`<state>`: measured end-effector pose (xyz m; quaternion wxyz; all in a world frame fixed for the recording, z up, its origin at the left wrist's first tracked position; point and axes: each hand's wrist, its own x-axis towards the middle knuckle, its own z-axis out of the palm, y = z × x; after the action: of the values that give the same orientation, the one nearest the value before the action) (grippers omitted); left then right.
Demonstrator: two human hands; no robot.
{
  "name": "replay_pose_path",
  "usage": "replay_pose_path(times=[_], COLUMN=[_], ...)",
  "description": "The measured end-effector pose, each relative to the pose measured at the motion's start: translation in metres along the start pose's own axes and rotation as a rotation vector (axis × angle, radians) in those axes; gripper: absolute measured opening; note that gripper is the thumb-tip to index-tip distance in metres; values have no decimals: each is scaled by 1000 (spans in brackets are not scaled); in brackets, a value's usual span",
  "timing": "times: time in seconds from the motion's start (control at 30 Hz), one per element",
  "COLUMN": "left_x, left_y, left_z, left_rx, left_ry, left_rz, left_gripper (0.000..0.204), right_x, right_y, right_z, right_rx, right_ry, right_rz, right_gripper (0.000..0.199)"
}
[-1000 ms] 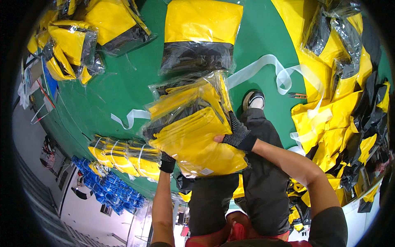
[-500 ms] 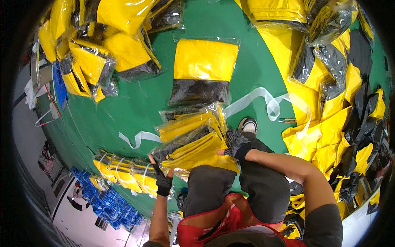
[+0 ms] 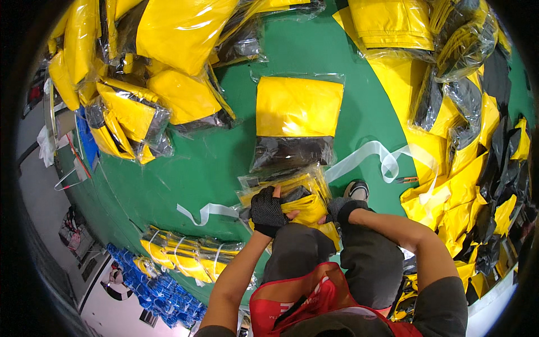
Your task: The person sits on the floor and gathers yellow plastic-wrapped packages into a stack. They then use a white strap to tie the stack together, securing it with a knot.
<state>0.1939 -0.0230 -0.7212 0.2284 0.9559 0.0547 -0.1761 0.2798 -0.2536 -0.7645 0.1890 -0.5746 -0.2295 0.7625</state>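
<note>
Green flooring (image 3: pixel 202 168) fills the field, ringed by heaps of yellow and black goods in clear film. We look down on two gloved hands working over a small stack of bagged yellow garments (image 3: pixel 306 199) that lies just ahead of the person's knees. Our left hand (image 3: pixel 268 210), in a black fingerless glove, lies flat on the near left corner of the top bag, fingers spread and pressing down rather than pinching. Our right hand (image 3: pixel 339 210), gloved likewise, meets the stack's near right edge; whether its fingers are curled round the film or only resting we cannot tell, since the wrist hides them.

Directly beyond the grip lies one flat bagged garment (image 3: pixel 297 121), yellow above and black below, touching the far edge of the stack. Two white strips show: one (image 3: pixel 208 210) just left of the left hand, one looped (image 3: pixel 376 157) to the right and beyond the right hand. One shoe (image 3: pixel 356 190) sits just beside the right hand. Nearer us and to the left lies one strapped bundle of yellow packs (image 3: pixel 188 255). Beyond the grip to the left and along the right lie loose piles of bags (image 3: pixel 449 112), too overlapped to count.
</note>
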Motion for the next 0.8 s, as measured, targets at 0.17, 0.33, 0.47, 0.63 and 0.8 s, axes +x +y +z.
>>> replay_pose_path(times=[0.17,0.33,0.47,0.63,0.8], left_x=[10,18,94,155,162], left_y=[-28,-68,-114,-94,-112], left_z=[25,43,28,58,-119], left_rx=[-134,-531,-777,-776,-1561], left_ry=[-59,151,338,296,-334], left_rz=[-24,-211,-384,-332,-566], left_gripper=[94,63,50,57,51], right_x=[8,-6,-5,33,-27], right_y=[-2,4,47,27,6], right_z=[-2,-64,-121,-179,-184], right_rx=[-102,-319,-246,-1078,-307], right_ry=[36,-155,1254,1315,1237], right_rz=[33,-178,28,-477,-484], right_gripper=[74,59,48,55,33])
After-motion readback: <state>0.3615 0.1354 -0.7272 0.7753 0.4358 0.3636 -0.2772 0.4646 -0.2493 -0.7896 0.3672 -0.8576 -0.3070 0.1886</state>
